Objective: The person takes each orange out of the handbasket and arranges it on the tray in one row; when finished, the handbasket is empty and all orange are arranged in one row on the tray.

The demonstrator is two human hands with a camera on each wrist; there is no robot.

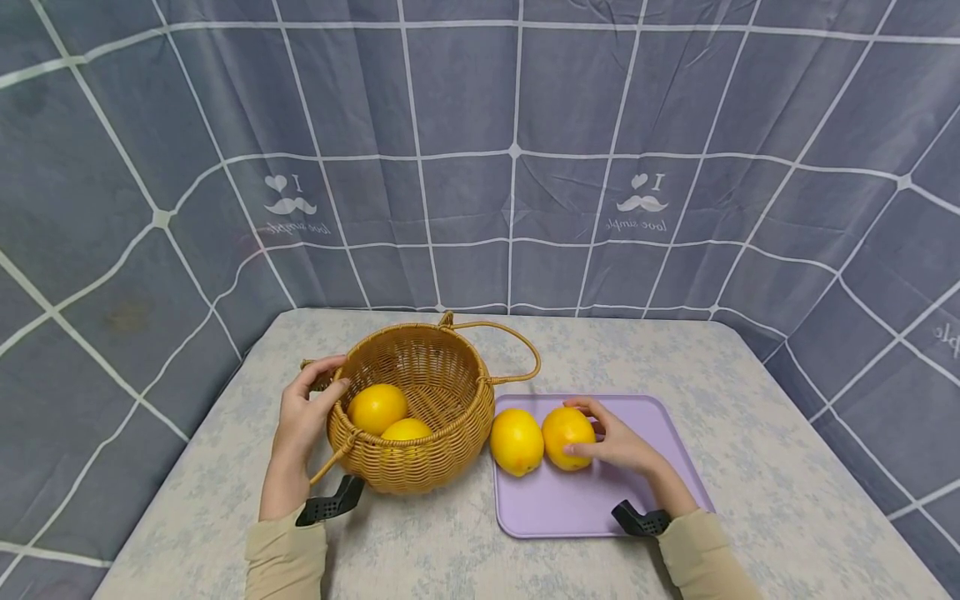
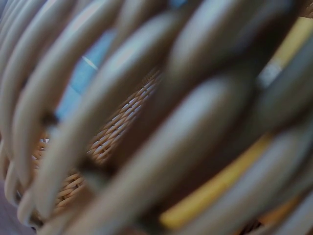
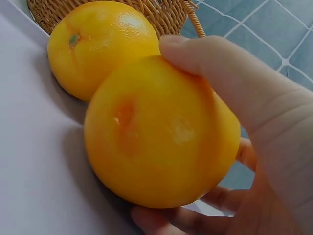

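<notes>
The head view shows the right hand (image 1: 622, 446) clasping, fingers curled, a yellow fruit (image 1: 565, 437) on the tray (image 1: 570, 510) right of the basket (image 1: 442, 462) (likely firm, slick, best cupped round its middle) and the left hand (image 1: 298, 412) gripping the basket's left rim (image 1: 335, 408), the left wrist view blurred weave (image 2: 186, 142), and only the right wrist view a neighbouring fruit's (image 3: 105, 51) green stem spot (image 3: 74, 40).

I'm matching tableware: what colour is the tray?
The tray is light purple, clearest in head view.
</notes>
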